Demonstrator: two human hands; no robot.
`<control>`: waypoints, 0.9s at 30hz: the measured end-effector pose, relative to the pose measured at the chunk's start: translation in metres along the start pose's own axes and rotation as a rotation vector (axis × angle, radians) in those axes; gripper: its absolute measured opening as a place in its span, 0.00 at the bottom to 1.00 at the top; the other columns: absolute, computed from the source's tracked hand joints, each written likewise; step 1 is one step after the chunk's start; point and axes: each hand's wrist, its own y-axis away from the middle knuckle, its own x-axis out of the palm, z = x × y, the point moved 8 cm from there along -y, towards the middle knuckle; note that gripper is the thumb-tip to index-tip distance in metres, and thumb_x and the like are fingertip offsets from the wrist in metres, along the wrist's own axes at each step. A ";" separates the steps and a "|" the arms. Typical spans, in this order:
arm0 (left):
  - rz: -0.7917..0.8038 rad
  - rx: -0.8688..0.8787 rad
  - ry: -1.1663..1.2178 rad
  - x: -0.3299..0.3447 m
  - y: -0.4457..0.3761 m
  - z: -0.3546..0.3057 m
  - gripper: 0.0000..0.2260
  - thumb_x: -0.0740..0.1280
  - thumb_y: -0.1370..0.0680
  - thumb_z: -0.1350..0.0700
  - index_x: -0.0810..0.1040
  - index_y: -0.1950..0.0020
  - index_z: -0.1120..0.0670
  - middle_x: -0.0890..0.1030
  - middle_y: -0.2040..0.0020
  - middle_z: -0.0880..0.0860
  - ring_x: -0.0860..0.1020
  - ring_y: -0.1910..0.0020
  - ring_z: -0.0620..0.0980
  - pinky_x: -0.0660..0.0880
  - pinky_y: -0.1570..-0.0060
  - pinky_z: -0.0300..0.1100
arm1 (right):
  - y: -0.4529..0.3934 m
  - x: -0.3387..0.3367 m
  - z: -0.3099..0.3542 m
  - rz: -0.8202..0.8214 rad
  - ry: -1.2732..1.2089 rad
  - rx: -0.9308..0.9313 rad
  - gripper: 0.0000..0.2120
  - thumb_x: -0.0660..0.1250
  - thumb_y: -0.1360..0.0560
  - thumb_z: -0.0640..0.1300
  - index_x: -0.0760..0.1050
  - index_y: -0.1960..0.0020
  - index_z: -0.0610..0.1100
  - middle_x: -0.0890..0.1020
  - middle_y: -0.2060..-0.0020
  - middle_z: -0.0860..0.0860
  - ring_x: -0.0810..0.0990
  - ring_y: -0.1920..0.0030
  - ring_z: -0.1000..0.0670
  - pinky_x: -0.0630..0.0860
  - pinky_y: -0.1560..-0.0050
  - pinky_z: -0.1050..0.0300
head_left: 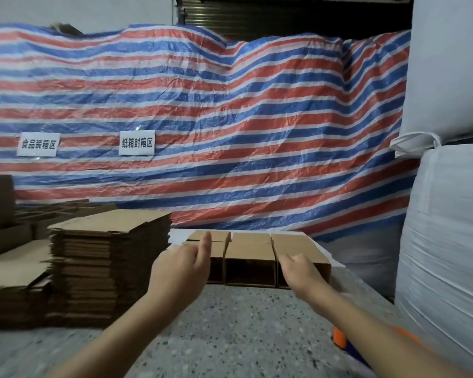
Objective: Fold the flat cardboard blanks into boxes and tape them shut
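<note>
— Three folded boxes [250, 257] sit in a row at the far edge of your bench [230, 323], open ends facing you, touching side by side. Are you going for one?

— Looks that way. Your left hand [179, 271] is stretched out in front of the leftmost box, fingers [205, 246] straight and relaxed, holding nothing. Your right hand [301, 271] is in front of the rightmost box, fingers loosely spread, also holding nothing. Whether either hand touches cardboard yet, you cannot tell from here.

— And the blanks?

— Your stack of flat blanks [112, 257] stands on the bench to your left, just beside the boxes, tall and a little ragged at the edges. More loose cardboard lies further left.

— What could go wrong?

— The boxes are near the back edge. Push instead of grip and, in my judgement, one could slide off toward the striped tarp [230, 118]. They stand so tight together that pulling one may drag its neighbour. Swing your left elbow wide and you may nudge the stack and skew it. An orange object [339, 338] sits low at your right, partly hidden by your forearm; possibly the tape, but you cannot tell.
</note>
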 end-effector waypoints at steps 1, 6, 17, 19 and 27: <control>-0.041 0.023 -0.033 -0.013 -0.003 0.008 0.31 0.46 0.21 0.36 0.70 0.75 0.52 0.71 0.79 0.48 0.72 0.75 0.43 0.66 0.72 0.42 | -0.002 0.012 0.007 0.048 -0.010 0.001 0.21 0.55 0.18 0.48 0.67 0.70 0.47 0.67 0.79 0.55 0.66 0.73 0.53 0.62 0.70 0.58; -0.142 0.071 -0.225 -0.061 -0.051 0.058 0.11 0.59 0.19 0.48 0.77 0.50 0.51 0.78 0.53 0.47 0.76 0.50 0.50 0.73 0.53 0.45 | -0.029 0.062 0.075 0.164 0.014 -0.085 0.23 0.49 0.17 0.51 0.73 0.65 0.45 0.77 0.70 0.50 0.74 0.67 0.51 0.71 0.65 0.57; 0.302 -0.221 -0.610 -0.036 -0.115 0.171 0.30 0.56 0.19 0.38 0.59 0.22 0.53 0.57 0.21 0.56 0.55 0.22 0.55 0.54 0.24 0.53 | -0.112 0.162 0.144 0.335 0.255 -0.294 0.16 0.52 0.18 0.53 0.73 0.38 0.48 0.76 0.37 0.49 0.73 0.43 0.49 0.68 0.44 0.52; 0.380 -0.243 -0.621 -0.025 -0.115 0.181 0.31 0.54 0.19 0.37 0.59 0.22 0.53 0.59 0.22 0.57 0.57 0.23 0.56 0.55 0.25 0.52 | -0.118 0.173 0.145 0.346 0.283 -0.294 0.18 0.52 0.17 0.54 0.72 0.34 0.48 0.75 0.34 0.49 0.72 0.41 0.49 0.68 0.42 0.51; 0.322 -0.135 -0.799 -0.001 -0.104 0.189 0.17 0.52 0.18 0.42 0.72 0.37 0.49 0.79 0.42 0.50 0.76 0.41 0.52 0.67 0.34 0.51 | -0.119 0.195 0.138 0.383 0.306 -0.264 0.25 0.51 0.16 0.58 0.67 0.26 0.46 0.72 0.28 0.47 0.71 0.30 0.45 0.67 0.37 0.50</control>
